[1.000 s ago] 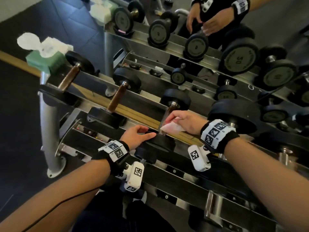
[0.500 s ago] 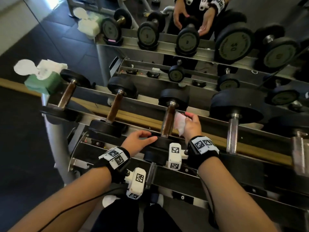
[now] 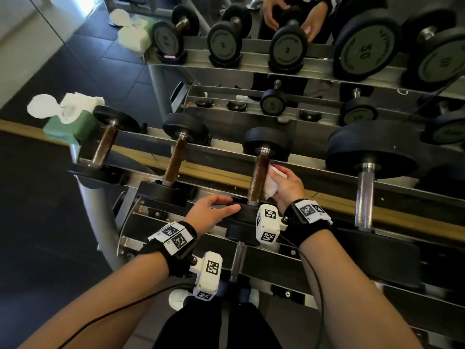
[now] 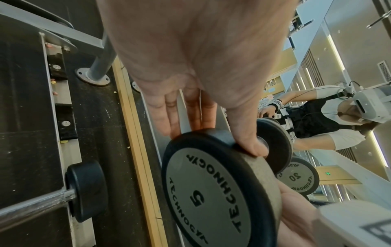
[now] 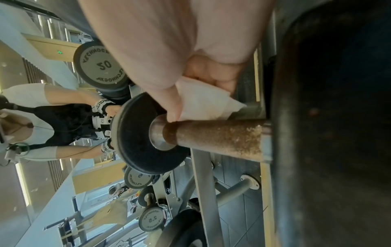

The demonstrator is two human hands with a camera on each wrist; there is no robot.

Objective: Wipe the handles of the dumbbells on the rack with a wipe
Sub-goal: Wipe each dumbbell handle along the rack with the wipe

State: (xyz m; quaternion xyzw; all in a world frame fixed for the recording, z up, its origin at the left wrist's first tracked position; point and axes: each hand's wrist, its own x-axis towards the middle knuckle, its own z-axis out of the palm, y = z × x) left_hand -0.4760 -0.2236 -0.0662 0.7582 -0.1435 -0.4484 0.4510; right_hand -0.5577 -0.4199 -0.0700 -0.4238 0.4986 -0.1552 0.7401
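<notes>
1. Between the two hands, on the top rail of the rack (image 3: 327, 195), lies the dumbbell marked 5 (image 4: 213, 192); its brown, rust-speckled handle (image 3: 259, 180) is the one being wiped.
2. Left hand (image 3: 211, 212): fingers extended, thumb over the rim of the near weight disc, steadying it.
3. Right hand (image 3: 284, 185): closed around a folded white wipe (image 3: 270, 183), pressed against the handle's right side; how far round the wipe reaches cannot be judged, since the wrist view is partly blocked.
4. Next move, by estimate: draw the wipe along and around the handle, then shift to the chrome handle (image 3: 363, 197) to the right of the right hand.
</notes>
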